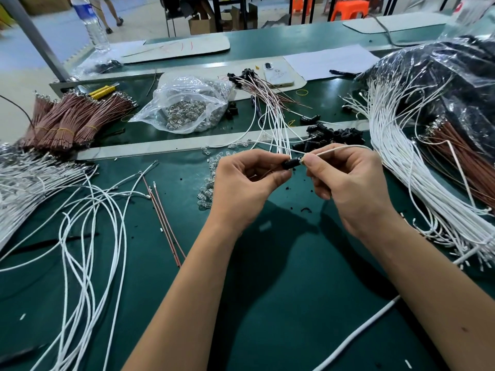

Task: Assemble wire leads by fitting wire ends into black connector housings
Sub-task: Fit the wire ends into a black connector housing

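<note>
Above the green table (pixel 267 303), near its middle, the left hand (pixel 242 180) pinches a black connector (pixel 288 164) between thumb and forefinger. The connector lies roughly level, its long axis running left to right, its open end facing the right hand (pixel 345 180). That hand pinches a white wire (pixel 337 149) near its tip, the tip just at the connector's mouth; whether it is inside cannot be told. The wire arcs away to the right. Just behind the hands lies a heap of black connectors (pixel 332 135), with finished leads (pixel 273 113) fanned beyond it. A plastic bag (pixel 187 103) of small metal parts sits further left, brown wire bundles (pixel 69 119) at the far left, and a thick sheaf of white wires (pixel 407 167) crowds the right.
</note>
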Demonstrator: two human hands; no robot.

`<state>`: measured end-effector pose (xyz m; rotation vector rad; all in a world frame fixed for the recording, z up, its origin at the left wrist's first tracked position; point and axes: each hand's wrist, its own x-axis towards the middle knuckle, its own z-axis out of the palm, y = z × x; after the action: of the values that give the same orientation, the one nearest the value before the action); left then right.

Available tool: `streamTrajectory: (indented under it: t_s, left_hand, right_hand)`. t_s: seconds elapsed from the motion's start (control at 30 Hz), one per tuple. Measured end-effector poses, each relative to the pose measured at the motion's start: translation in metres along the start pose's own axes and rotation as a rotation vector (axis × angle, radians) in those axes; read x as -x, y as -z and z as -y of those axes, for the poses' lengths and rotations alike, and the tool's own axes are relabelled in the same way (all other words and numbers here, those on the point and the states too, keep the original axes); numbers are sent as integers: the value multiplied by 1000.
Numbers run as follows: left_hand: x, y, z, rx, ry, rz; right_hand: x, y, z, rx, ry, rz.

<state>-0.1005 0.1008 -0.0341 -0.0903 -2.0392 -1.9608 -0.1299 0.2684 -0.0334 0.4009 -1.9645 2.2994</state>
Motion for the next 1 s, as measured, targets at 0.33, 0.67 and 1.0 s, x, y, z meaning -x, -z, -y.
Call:
streamTrajectory:
  t_s: [0.33,0.67,1.0]
  left_hand:
    - [1,-1,-1,15,1,-6]
    - [1,1,1,57,21,24]
    - [2,-1,1,35,45,-2]
  right_hand:
    - [1,-1,0,47,-1,-37]
    - [1,0,2,50,24,-3]
    - [1,-1,2,-38,-93,43]
